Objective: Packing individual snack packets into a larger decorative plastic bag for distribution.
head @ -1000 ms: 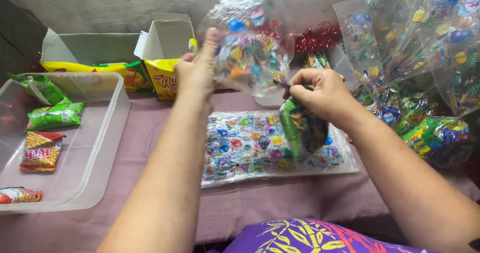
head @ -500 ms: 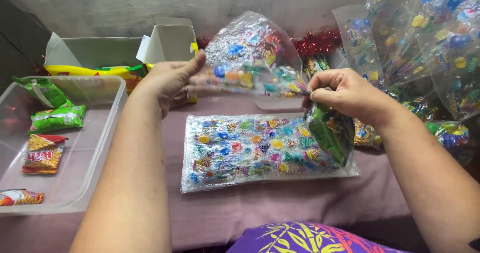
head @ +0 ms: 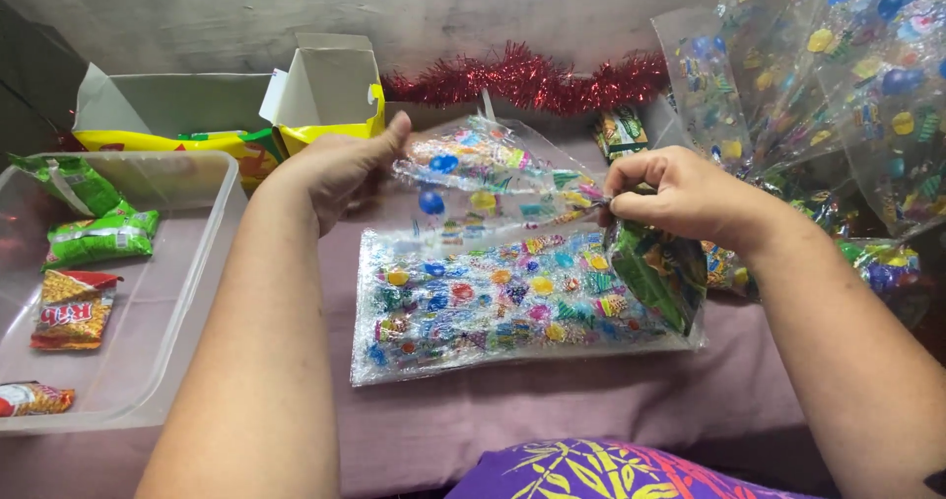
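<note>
Bagging step in hand: left hand [head: 335, 169] grips the printed clear bag [head: 493, 169] above the bag stack [head: 512, 307], right hand [head: 685, 199] pinches its mouth and a green snack packet [head: 655, 272]; insertion likely requires a wider opening.

Two bare arms come in from the bottom, one on each side. No sleeves cover them, all the way up to where they leave the picture. The left hand [head: 340, 169] has no ring, no watch and no band on the wrist. The right hand [head: 685, 199] is bare too, with nothing on the wrist. The nails that show on the fingers [head: 631, 179] are short and plain, with no paint. Low in the middle you can see a bit of the clothes [head: 611, 469]. The cloth is purple, with yellow leaf shapes like bamboo and some pink lines on it.
</note>
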